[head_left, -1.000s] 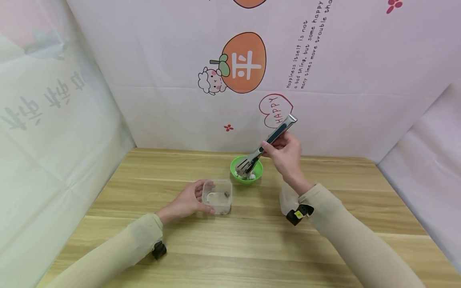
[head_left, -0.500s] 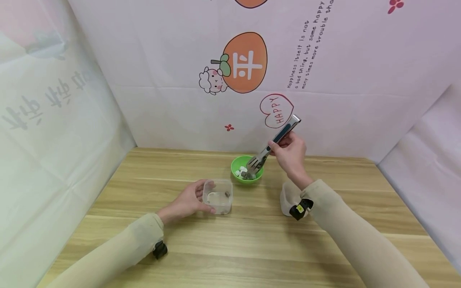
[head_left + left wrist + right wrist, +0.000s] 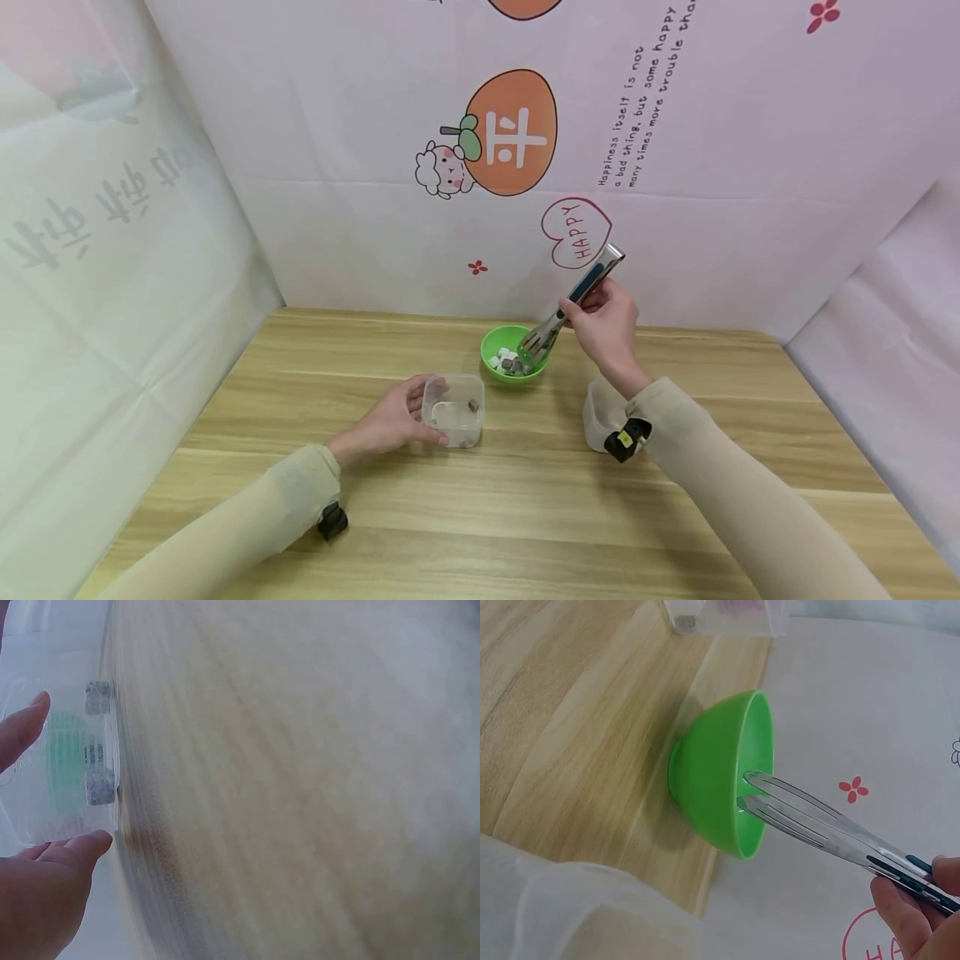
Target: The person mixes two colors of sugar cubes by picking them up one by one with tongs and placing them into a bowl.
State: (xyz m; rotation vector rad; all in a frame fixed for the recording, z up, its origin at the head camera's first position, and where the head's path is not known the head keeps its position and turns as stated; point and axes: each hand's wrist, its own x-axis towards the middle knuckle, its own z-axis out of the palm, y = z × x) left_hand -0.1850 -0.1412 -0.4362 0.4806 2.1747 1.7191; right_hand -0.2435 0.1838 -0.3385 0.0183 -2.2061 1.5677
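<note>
My left hand (image 3: 393, 417) grips the side of a clear square plastic container (image 3: 460, 437), thumb in front and fingers behind. Small grey speckled cubes (image 3: 100, 787) show through its wall in the left wrist view. With thumb and fingers, my right hand (image 3: 606, 327) holds metal serving tongs (image 3: 588, 283) with dark grip inlays. They slant down into a green bowl (image 3: 493, 342), their slotted tips (image 3: 761, 791) slightly apart inside its rim. White and grey cubes (image 3: 508, 362) lie in the bowl, left of the tips. Nothing shows between the tips.
A second clear container (image 3: 596, 423) stands on the wooden table (image 3: 510, 517) below my right wrist, partly hidden by it. Right behind the bowl rises a printed fabric backdrop (image 3: 360, 242); more fabric hangs along both sides.
The tongs have shifted right within the bowl and their tips have drawn away from the cubes, uncovering grey and white ones. My left hand and its container have stayed in place.
</note>
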